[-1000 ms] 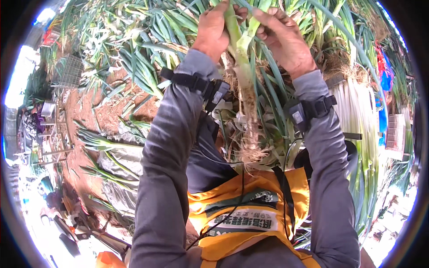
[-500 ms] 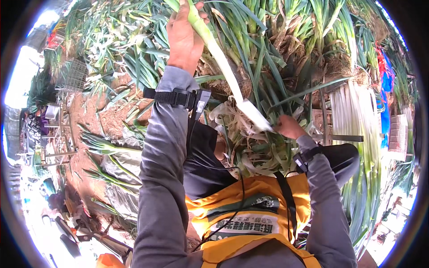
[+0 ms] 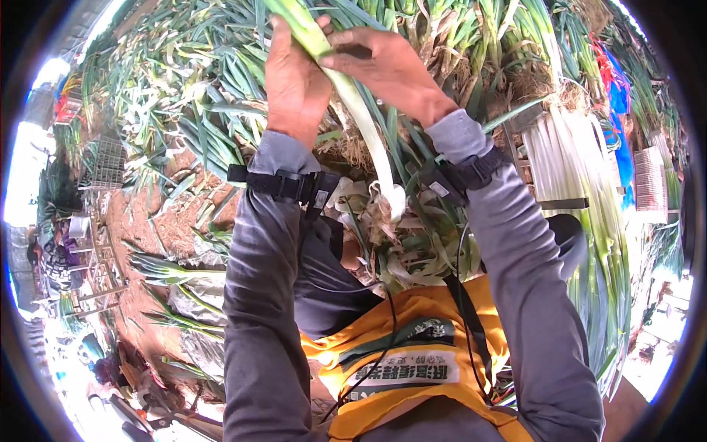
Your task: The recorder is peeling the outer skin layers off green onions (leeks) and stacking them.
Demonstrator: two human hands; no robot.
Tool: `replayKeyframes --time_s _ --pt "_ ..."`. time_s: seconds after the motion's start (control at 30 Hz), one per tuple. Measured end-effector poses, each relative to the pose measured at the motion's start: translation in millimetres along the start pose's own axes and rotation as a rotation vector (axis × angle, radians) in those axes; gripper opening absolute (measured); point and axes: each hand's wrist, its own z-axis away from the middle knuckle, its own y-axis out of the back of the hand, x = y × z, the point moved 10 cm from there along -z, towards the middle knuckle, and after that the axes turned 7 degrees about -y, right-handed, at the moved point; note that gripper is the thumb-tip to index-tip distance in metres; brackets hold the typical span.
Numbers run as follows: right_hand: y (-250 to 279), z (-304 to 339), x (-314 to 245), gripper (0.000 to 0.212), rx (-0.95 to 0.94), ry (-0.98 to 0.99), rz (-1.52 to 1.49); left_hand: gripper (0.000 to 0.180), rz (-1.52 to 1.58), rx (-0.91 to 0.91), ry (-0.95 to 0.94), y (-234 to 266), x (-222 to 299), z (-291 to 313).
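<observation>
A long green onion (image 3: 361,112) slants across the space in front of me, its green leaves up at the top edge and its white root end hanging down toward my lap. My left hand (image 3: 297,85) is wrapped round the green upper part. From the right, my right hand (image 3: 394,70) reaches over and pinches the stalk just below, fingers and thumb against its outer layer. Under the white end lies a heap of stripped pale leaves (image 3: 416,254) between my legs.
Untrimmed green onions with roots (image 3: 508,59) are piled ahead. To the right, a row of cleaned white stalks (image 3: 571,158) rests on a metal-framed stand (image 3: 563,203). Loose leaves (image 3: 166,271) lie on plastic at the left. Wire crates (image 3: 103,162) stand farther off.
My right hand has moved up from beside the white root end to the green part near my left hand. The onion's lower end has swung a little left.
</observation>
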Motion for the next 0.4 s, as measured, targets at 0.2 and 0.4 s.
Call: replayKeyframes --time_s 0.2,0.4 --pt "5 1 8 0.026 0.016 -0.062 -0.087 0.032 0.000 -0.089 0.051 -10 2 10" --pt "-4 28 -42 0.026 -0.099 0.159 0.118 0.037 -0.106 -0.032 0.048 -16 14 18"
